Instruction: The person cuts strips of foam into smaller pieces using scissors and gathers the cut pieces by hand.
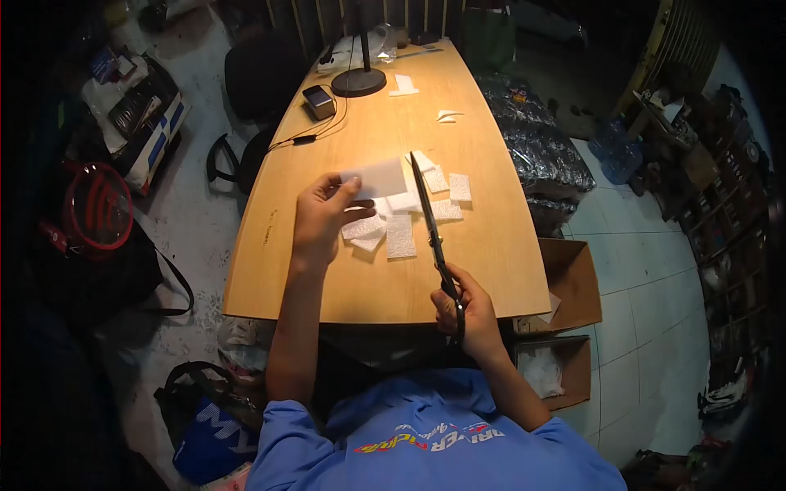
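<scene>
Between the thumb and fingers of my left hand (pixel 329 211) is a white foam sheet (pixel 378 177), raised above the table. My right hand (pixel 465 307) grips a pair of long dark scissors (pixel 431 229) by the handles, blades pointing away from me. The blades look closed or nearly so, just right of the sheet and apart from it. Under and around both lie several cut white foam pieces (pixel 401 237), some overlapping, with one rectangle (pixel 460 187) off to the right. My left hand partly covers the pieces at the left of the pile.
On the wooden table (pixel 352 290) stand a lamp base (pixel 359 82) and a small black device (pixel 319 102) with a cable. White scraps (pixel 403 85) lie farther back. Cardboard boxes (pixel 573 282) sit below the right edge, near wrapped black bundles (pixel 536 155). A chair (pixel 254 82) is at the left.
</scene>
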